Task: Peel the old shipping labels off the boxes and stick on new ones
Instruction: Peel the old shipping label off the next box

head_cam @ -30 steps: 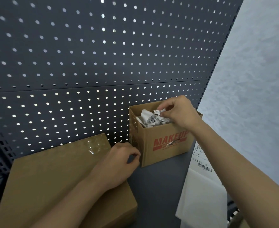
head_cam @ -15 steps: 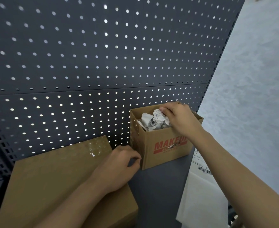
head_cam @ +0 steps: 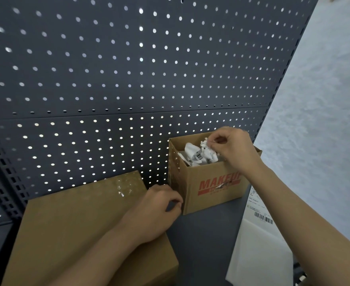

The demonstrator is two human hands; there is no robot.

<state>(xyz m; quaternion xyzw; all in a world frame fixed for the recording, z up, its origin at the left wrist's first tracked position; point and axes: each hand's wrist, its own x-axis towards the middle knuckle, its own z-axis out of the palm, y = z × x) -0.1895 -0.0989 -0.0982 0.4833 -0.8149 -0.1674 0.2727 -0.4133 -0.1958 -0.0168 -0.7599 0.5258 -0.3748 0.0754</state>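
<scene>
Pinching crumpled old label with right hand over open MAKEUP box, apparently the scrap bin; left hand rests loosely curled, empty, on big box; new label sheet lies beside.

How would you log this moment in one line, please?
right hand: pinches crumpled label over MAKEUP box | left hand: rests on flat box
</scene>
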